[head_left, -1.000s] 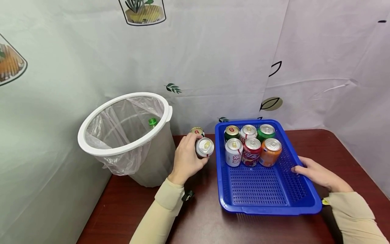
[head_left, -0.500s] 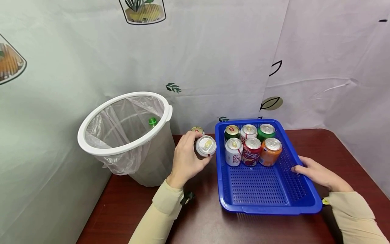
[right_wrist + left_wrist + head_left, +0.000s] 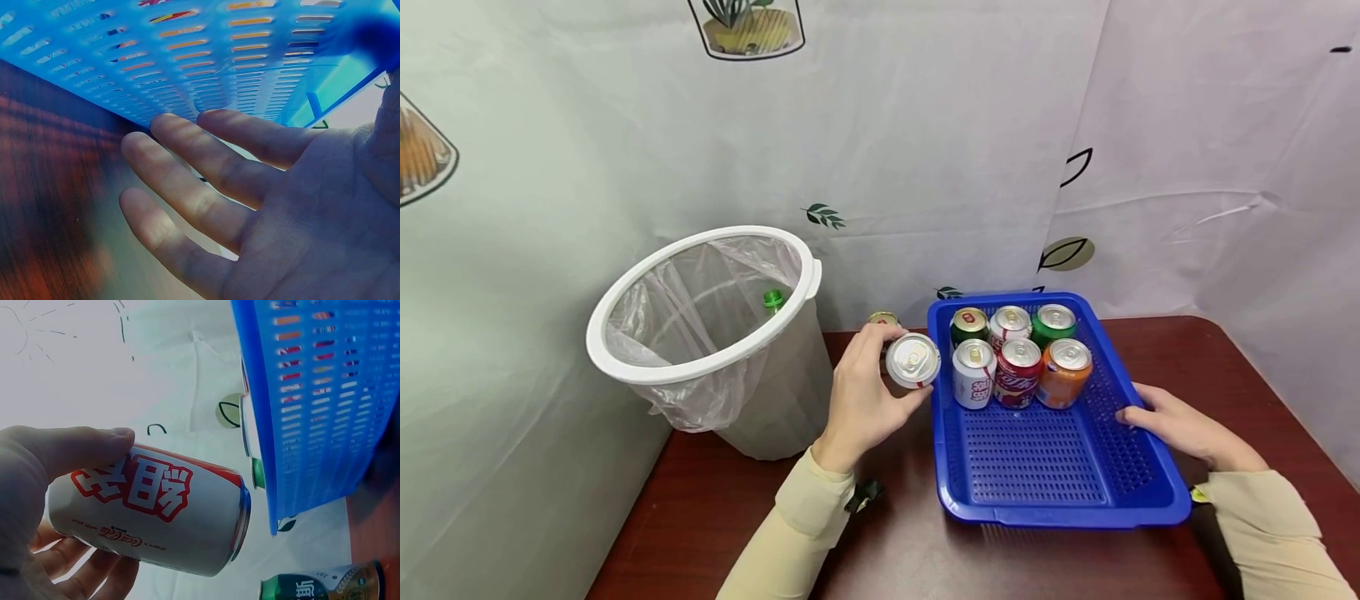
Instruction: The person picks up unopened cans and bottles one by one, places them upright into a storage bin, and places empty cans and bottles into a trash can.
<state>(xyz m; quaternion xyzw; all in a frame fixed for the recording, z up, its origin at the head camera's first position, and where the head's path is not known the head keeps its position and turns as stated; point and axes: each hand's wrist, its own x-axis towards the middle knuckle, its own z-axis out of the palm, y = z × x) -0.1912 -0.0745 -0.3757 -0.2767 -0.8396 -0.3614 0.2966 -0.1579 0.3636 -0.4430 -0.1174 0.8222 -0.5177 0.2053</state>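
My left hand (image 3: pixel 863 396) grips a white Coca-Cola can (image 3: pixel 914 360) with red lettering, just left of the blue basket (image 3: pixel 1060 517). In the left wrist view the thumb lies on one side of the can (image 3: pixel 147 515) and the fingers curl round the other; its rim end points toward the basket wall. A green beer can (image 3: pixel 322 584) stands lower on the table, mostly covered by the hand in the head view. My right hand (image 3: pixel 1187 429) holds the basket's right side, thumb over the rim, fingers against the outside under the perforated wall (image 3: pixel 206 56).
Several cans stand upright in two rows at the basket's far end, among them a white can (image 3: pixel 974 379), a dark red can (image 3: pixel 1018 375) and an orange can (image 3: pixel 1063 379). A lined white bin (image 3: pixel 775 400) with a green-capped bottle (image 3: pixel 773 298) stands left. A fabric wall backs the table.
My left hand has lifted the white can and brought it a little to the right, closer to the basket's left rim. The right hand and the basket have stayed in place.
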